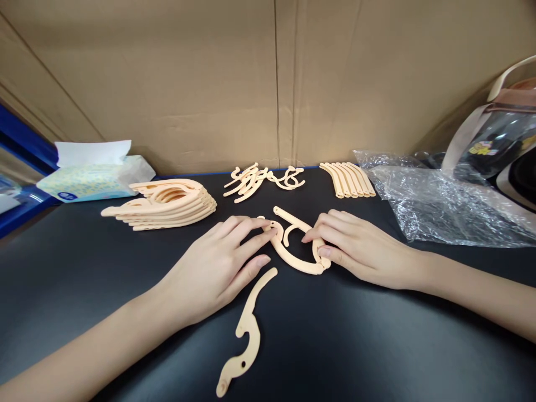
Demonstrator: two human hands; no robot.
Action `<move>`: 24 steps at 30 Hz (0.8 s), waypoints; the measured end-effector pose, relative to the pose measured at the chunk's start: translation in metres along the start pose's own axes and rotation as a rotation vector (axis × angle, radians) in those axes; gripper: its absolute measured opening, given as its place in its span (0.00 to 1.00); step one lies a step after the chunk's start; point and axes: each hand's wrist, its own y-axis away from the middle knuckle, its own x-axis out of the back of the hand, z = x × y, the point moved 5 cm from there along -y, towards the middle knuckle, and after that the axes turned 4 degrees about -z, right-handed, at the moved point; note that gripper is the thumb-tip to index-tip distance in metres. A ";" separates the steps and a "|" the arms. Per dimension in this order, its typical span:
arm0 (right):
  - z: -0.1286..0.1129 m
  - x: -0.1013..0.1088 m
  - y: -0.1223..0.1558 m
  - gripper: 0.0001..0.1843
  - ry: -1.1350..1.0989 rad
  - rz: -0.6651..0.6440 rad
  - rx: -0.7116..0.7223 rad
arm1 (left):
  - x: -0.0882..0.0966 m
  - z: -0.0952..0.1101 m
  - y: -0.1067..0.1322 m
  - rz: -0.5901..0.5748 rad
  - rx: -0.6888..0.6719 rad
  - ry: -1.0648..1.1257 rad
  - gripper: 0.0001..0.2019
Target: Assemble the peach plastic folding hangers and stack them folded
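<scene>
A peach-coloured folding hanger (295, 260), with its arms joined near the lower right, lies in front of me on the black table. The fingertips of my left hand (228, 259) press on its upper left end, with the thumb apart from it. At the right end, my right hand (355, 245) grips the hanger between thumb and fingers. A curved hook (288, 234) shows inside the hanger's outline. Nearer to me, below my left hand, a loose hanger piece (250, 335) with a notch and a small hole lies flat.
To the left is a stack of peach hangers (167, 206), in front of a tissue pack (92, 176). Loose hooks (251, 181) and a row of hanger arms (347, 180) lie at the back. Clear plastic wrap (444, 206) and a transparent bag (489, 139) are at right.
</scene>
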 end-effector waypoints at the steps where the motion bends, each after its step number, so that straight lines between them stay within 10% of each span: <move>1: 0.000 -0.001 0.000 0.18 0.012 -0.005 0.005 | 0.000 0.000 0.000 -0.002 -0.003 0.003 0.18; 24: 0.000 0.005 0.003 0.13 0.081 0.177 0.017 | 0.009 0.018 0.010 -0.093 0.137 0.092 0.09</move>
